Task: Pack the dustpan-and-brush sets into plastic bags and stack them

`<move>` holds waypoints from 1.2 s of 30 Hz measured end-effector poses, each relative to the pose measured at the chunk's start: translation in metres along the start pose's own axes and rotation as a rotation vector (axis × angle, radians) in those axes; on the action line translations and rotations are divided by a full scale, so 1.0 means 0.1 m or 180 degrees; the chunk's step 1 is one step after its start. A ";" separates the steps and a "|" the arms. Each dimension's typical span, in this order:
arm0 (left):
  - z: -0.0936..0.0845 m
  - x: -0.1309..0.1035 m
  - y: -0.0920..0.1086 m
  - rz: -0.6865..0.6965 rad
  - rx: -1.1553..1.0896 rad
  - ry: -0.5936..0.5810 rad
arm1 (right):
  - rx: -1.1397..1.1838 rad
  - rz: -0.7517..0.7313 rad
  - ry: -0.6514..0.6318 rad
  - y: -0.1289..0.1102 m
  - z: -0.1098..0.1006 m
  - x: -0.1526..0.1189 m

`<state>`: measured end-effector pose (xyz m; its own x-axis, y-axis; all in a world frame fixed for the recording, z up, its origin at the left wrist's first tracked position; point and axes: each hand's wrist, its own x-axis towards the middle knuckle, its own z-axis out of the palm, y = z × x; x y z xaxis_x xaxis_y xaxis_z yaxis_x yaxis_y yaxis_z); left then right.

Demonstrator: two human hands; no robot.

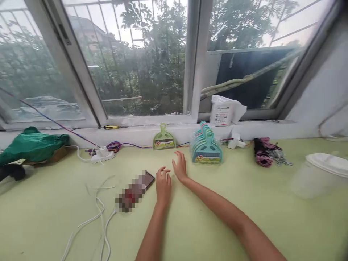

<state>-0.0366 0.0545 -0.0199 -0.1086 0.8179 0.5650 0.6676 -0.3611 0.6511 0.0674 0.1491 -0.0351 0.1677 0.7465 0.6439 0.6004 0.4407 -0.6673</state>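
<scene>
Both hands are open and hold nothing: left hand (163,185) rests on the table (244,203) beside a phone (135,191), right hand (179,167) (fingers spread) near stacked dustpans (206,146).

I see a pale yellow-green tabletop (244,224) with white cables (100,214) on it, and a stack of turquoise dustpans (206,146) beside a single light green dustpan (164,139). At the far left lies a dark green bag (31,145), near the window a white packet (224,110) and a yellow-handled screwdriver (114,127), and at the right a pink and black bundle (263,151).
</scene>
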 end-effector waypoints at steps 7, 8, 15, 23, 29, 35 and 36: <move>0.03 0.06 -0.05 -0.0061 -0.0101 -0.0204 | -0.0571 0.1096 0.1237 0.77 -1.63 -0.25; 0.03 0.07 -0.05 -0.0095 -0.0140 -0.0232 | -0.0690 0.1282 0.1303 0.92 -1.79 -0.18; -0.01 0.04 -0.06 -0.0426 -0.0306 -0.0444 | -0.0976 0.1621 -0.0027 1.26 -2.07 0.25; -0.12 -0.07 0.05 -0.0696 -0.0530 -0.0534 | -0.0779 0.1529 -0.0313 1.03 -2.18 0.14; 0.03 -0.11 0.48 -0.1411 -0.2367 -0.1698 | -0.0074 0.1614 -0.0824 0.75 -2.13 -0.34; 0.25 -0.20 0.64 -0.2147 -0.2930 -0.1505 | -0.0301 0.0367 -0.0443 0.21 -2.16 -0.66; 0.26 -0.22 0.64 -0.2125 -0.3051 -0.1373 | -0.0240 -0.0026 -0.0595 0.11 -2.17 -0.71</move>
<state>0.0273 0.0246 -0.0039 0.1518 0.9819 -0.1129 -0.2510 0.1488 0.9565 0.2319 -0.0067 -0.0071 0.0186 0.8257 0.5639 0.6592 0.4139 -0.6278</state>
